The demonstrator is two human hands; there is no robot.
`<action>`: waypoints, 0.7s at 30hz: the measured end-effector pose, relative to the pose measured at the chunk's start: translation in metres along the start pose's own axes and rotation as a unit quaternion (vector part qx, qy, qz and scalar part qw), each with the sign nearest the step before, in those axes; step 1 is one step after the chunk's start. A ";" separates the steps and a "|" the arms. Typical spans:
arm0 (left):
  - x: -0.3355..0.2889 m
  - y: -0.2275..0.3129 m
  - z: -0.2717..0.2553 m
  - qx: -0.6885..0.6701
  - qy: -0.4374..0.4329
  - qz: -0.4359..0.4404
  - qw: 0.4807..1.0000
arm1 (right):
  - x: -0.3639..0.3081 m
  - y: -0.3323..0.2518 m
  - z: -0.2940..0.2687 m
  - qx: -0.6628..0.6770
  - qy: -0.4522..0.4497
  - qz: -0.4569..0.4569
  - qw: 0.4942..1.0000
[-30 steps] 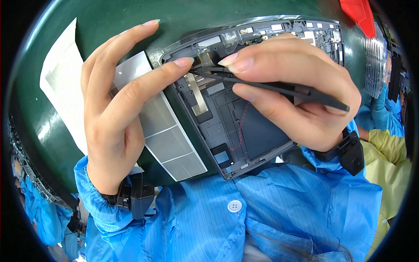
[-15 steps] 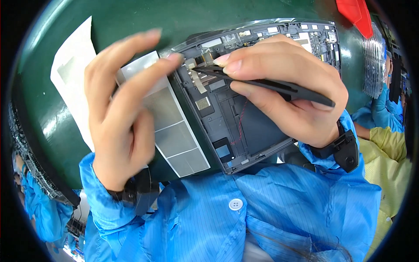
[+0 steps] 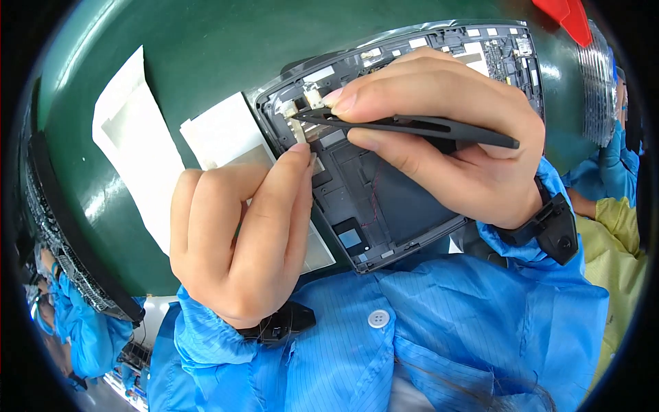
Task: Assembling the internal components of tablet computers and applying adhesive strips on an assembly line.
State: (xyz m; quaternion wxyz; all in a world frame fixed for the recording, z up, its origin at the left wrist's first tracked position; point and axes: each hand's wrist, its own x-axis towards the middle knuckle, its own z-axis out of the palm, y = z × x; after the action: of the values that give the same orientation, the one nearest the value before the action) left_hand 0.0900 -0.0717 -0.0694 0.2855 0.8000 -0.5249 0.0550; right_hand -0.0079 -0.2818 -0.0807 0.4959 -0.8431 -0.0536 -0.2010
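Observation:
My right hand (image 3: 460, 130) grips a pair of black tweezers (image 3: 473, 133), their tips pointing left at a pale strip of tape (image 3: 296, 130). This strip lies in the upper left corner of a dark, opened laptop-like casing (image 3: 336, 196). At the strip's lower end, my left hand (image 3: 237, 240) has its thumb and index finger pinched together; the fingertips hide that end. Whether the tweezer tips grip the strip or only touch it, I cannot tell. A thin red wire (image 3: 375, 199) runs inside the casing, beside a large dark panel (image 3: 415, 189).
Left of the casing, a pale sheet with silvery rectangles (image 3: 220, 134) lies partly under my left hand. Farther left is a creased white sheet (image 3: 134, 130) on the green table (image 3: 206, 41). A red object (image 3: 566, 17) and a stack of clear plastic (image 3: 597, 82) are at far right, near another person's yellow sleeve (image 3: 611, 275).
My left hand has come down and right from above the pale sheet, and its spread fingers have closed at the strip's lower end. The tweezers have shifted slightly left.

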 end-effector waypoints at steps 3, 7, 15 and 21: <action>0.000 0.003 0.000 0.009 -0.013 -0.017 1.000 | 0.001 0.002 0.001 0.001 0.009 0.005 1.000; -0.001 0.007 0.005 -0.003 -0.001 -0.041 0.999 | 0.000 0.006 0.003 0.024 0.020 0.000 1.000; 0.001 0.005 0.006 -0.011 -0.015 -0.036 0.999 | -0.002 0.006 0.003 0.022 0.023 0.002 0.999; 0.004 0.009 0.004 -0.004 -0.020 -0.048 0.999 | 0.001 0.002 0.004 0.013 0.005 -0.012 1.000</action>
State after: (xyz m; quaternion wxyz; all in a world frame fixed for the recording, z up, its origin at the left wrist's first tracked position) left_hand 0.0832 -0.0796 -0.0681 0.2805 0.8242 -0.4914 0.0230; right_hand -0.0055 -0.2791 -0.0836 0.5044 -0.8350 -0.0643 -0.2105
